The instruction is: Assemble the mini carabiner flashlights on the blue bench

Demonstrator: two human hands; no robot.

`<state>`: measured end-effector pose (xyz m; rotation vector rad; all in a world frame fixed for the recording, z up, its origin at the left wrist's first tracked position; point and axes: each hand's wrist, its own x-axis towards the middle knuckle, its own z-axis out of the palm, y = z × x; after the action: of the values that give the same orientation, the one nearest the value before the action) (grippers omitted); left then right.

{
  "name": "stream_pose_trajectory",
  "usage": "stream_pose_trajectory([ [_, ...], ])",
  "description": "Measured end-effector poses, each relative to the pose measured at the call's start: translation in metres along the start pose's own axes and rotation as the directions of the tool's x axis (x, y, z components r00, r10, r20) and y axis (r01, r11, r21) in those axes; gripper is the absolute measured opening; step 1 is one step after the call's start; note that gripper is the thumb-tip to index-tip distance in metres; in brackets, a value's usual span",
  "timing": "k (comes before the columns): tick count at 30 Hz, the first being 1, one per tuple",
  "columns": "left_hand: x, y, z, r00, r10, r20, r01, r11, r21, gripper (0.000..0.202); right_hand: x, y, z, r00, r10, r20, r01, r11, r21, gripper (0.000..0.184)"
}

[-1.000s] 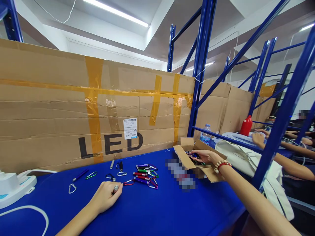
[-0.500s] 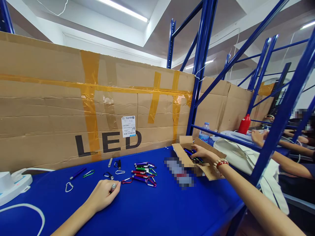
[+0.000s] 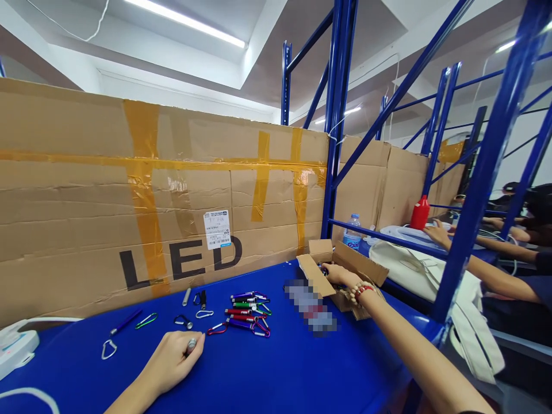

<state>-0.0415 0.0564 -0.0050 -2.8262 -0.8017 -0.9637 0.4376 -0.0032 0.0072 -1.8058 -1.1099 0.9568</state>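
My left hand [image 3: 175, 359] rests on the blue table, closed around a small flashlight [image 3: 191, 345] whose round silver end shows at the thumb; the rest of it is hidden in the fist. My right hand [image 3: 342, 275] reaches into an open cardboard box [image 3: 317, 276], its fingertips hidden inside. Between the hands lies a row of small purple, green and red flashlights [image 3: 245, 312] with carabiner clips. Just beyond my left hand are a black carabiner piece [image 3: 183, 322], a silver carabiner [image 3: 204, 314] and a silver cylinder [image 3: 186, 296].
A purple flashlight [image 3: 126, 322] and a green carabiner [image 3: 146, 321] lie left. A white power strip [image 3: 17, 351] sits at the left edge. Tall cardboard [image 3: 77, 230] stands behind. Blue rack posts [image 3: 334, 126], a water bottle [image 3: 352, 233] and a white bag [image 3: 444, 299] are right, near other people.
My right hand has gone deeper into the box, and its fingers have dropped from sight. My left hand keeps its hold on the flashlight. The view has turned slightly.
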Motion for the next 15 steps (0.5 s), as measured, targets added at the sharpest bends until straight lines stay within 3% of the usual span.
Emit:
stream_pose_trajectory([
  [9,0.001,0.0,0.0,0.999,-0.03,-0.023,0.03,1.0,-0.008,0.036,-0.008,-0.007,-0.008,0.997,-0.039,-0.069,0.038,0.999,-0.015,0.019],
  [15,-0.001,-0.003,0.003,1.0,-0.018,-0.022,0.018,1.0,-0.001,0.036,-0.002,-0.021,-0.012,0.986,-0.11,-0.125,0.092,0.986,-0.14,0.018],
])
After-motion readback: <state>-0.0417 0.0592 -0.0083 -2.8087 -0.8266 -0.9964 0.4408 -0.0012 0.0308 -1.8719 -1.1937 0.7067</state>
